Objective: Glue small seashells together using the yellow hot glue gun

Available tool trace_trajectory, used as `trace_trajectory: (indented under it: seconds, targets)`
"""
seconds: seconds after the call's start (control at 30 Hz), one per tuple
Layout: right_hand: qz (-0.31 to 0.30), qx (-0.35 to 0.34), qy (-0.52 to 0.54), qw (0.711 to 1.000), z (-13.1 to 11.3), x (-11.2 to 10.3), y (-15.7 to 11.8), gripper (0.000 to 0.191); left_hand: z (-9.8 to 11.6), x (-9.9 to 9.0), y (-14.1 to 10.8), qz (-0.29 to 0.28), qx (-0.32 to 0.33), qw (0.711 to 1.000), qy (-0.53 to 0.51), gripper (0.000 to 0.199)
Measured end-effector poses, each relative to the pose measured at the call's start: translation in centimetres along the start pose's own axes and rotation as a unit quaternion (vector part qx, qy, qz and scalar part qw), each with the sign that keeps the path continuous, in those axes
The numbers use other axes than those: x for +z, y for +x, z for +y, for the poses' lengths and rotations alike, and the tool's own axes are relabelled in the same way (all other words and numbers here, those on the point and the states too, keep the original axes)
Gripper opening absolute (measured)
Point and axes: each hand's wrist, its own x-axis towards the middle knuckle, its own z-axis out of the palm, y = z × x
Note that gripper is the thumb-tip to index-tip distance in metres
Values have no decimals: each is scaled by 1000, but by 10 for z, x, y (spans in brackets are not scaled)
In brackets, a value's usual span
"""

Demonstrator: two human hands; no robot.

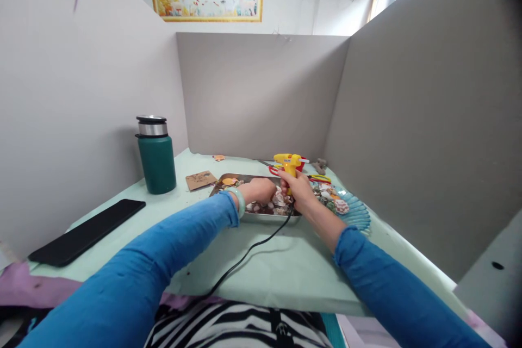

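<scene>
R hand [299, 187] has its fingers closed round the handle of a yellow glue gun [289, 160], nozzle toward the desk's R edge. L hand [261, 190] is down in a metal tray [261, 219] of shells [280, 199] – fingers bent, tips hidden, so can't tell how far open or if they've hold of anything. Tray sits mid-desk [310, 266], nearer the far edge than the near one; gun is above its R end. Black cord [244, 256] runs from the gun over the desk's near edge.

Blue dish [356, 212] w/ more shells is by the R edge. Green bottle [157, 163] stands near the L edge, brown card [201, 180] btwn it & tray – black slab [89, 231] lies toward the near L corner.
</scene>
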Motion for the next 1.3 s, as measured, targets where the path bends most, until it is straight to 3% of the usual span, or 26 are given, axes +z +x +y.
trace_trajectory:
  seconds: [0.1, 0.2, 0.33, 0.43, 0.57, 0.7, 0.87, 1.03, 1.3]
  targets:
    - [-1, 3, -7, 1000, 2, 0, 1, 28, -1, -12, -6, -51, -21, 996, 66, 19]
    - [-4, 3, -16, 1000, 3, 0, 0, 26, -3, -31, -23, -109, -24, 975, 192, 13]
    - [-25, 8, -36, 999, 2, 1, -2, 23, -9, -52, -46, -91, -8, 976, 196, 18]
    - [-39, -3, -52, 998, 1, 2, -3, 23, -15, -59, -55, -38, -20, 988, 148, 21]
    - [-73, -23, -75, 994, -1, 5, -5, 24, -20, -57, -56, 43, -58, 997, 9, 17]
    - [-94, -16, -89, 991, -5, 10, -10, 29, -16, -47, -59, 62, -65, 989, -120, 15]
    - [-89, 6, -100, 991, -4, 17, -16, 29, -11, -37, -65, 88, -47, 977, -189, 15]
    - [-54, -3, -100, 994, 2, 16, -13, 29, -22, -31, -63, 114, -42, 967, -222, 16]
    - [-58, -3, -101, 993, 2, 16, -15, 36, -25, -25, -62, 106, -18, 952, -286, 17]
